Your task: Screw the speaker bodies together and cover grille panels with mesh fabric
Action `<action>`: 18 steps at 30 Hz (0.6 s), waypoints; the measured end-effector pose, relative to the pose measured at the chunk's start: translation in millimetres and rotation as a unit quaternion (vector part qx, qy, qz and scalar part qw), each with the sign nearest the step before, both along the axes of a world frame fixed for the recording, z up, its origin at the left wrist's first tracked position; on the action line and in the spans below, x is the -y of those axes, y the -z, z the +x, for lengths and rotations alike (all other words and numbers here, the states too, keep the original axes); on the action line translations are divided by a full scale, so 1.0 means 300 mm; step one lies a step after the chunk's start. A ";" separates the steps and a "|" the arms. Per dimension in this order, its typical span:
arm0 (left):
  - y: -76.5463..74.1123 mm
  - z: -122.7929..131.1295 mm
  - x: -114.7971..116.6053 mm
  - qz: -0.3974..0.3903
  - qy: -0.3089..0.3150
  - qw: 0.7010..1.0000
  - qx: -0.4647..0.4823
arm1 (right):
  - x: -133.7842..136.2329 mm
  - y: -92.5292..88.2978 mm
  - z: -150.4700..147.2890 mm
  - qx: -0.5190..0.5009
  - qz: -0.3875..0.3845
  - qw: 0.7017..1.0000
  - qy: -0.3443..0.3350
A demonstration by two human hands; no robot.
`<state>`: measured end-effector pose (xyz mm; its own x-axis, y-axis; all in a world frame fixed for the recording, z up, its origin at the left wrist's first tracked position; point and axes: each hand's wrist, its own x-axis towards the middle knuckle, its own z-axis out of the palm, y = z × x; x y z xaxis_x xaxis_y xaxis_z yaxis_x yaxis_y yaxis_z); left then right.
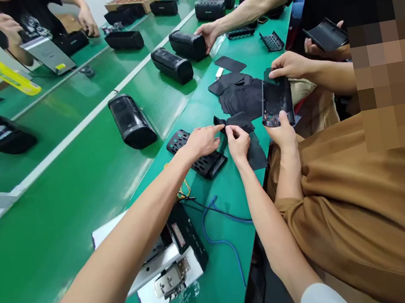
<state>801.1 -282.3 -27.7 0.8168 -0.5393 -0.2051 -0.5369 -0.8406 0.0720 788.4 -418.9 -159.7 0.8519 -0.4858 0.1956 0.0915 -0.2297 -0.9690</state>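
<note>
My left hand [203, 140] reaches over a black perforated grille panel [197, 153] and pinches the edge of a thin black fabric piece [238, 120] with its fingertips. My right hand [238, 141] is closed, pinching the same black piece from the near side. More black fabric sheets [240, 96] lie in a loose pile just beyond. Right beside my hands, a person in a brown shirt holds a black speaker panel [276, 100] between both hands.
Black speaker housings [131, 121] lie along the green conveyor belt [60, 206]. A white and black device [166, 261] with a blue cable [223, 230] sits near me. Other workers' hands handle speakers at the far end. A yellow bottle [5, 75] lies at left.
</note>
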 end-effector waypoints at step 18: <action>0.001 0.005 -0.003 0.039 -0.031 0.999 0.020 | 0.098 0.034 0.028 0.037 0.011 0.999 -0.007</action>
<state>802.6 -281.5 -28.0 0.8562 -0.4718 -0.2108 -0.4855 -0.8741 -0.0157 796.9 -448.3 -169.9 0.8423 -0.4783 0.2483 0.1667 -0.2068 -0.9641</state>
